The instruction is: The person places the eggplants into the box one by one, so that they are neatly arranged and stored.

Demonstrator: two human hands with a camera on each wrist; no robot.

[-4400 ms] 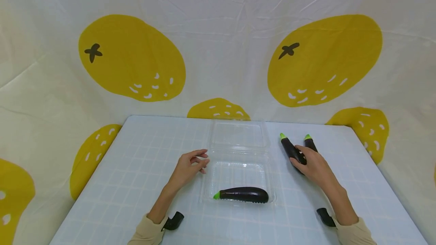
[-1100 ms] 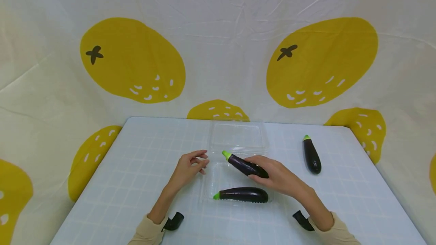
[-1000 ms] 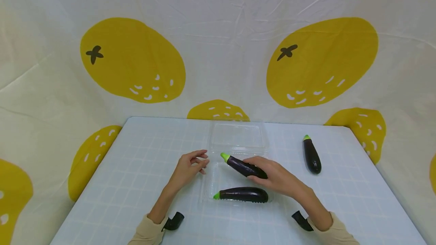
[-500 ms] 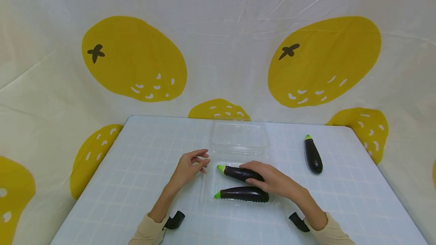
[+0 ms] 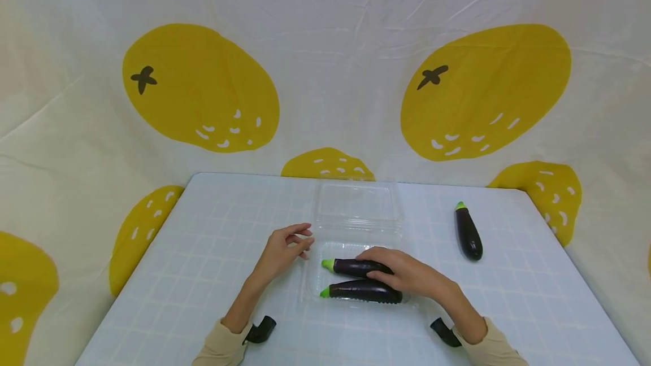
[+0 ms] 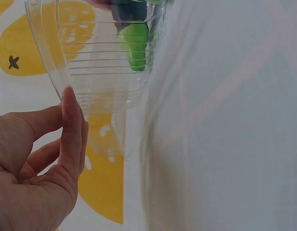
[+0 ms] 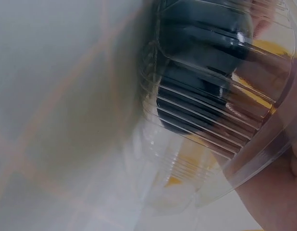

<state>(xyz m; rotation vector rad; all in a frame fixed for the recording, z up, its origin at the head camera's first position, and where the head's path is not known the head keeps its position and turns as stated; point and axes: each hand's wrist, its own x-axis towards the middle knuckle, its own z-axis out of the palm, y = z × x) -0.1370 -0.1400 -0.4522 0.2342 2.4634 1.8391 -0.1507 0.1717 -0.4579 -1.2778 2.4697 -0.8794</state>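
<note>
My right hand (image 5: 402, 270) grips an eggplant (image 5: 353, 267), black with a green stem end, low inside the clear plastic clamshell box (image 5: 316, 281). A second eggplant (image 5: 363, 291) lies in front of it, along the near side of the box. The right wrist view shows the dark rounded ends (image 7: 191, 96) of the eggplants through the ribbed wall, with fingers behind. My left hand (image 5: 280, 250) stays at the box's left side, fingers loosely bent. Seen from the left wrist, a fingertip (image 6: 68, 91) is right at the rim, and a green stem end (image 6: 134, 45) shows through the plastic.
The clamshell's lid (image 5: 358, 202) lies folded back behind the base. A third eggplant (image 5: 468, 233) rests on the table at the right. Pale checked cloth covers the table (image 5: 224, 213). Behind it hangs a white curtain (image 5: 335, 72) with yellow fruit prints.
My right hand has carried an eggplant from the table's right side into the box and lowered it beside the other, turning it nearly parallel. The left hand has stayed in place.
</note>
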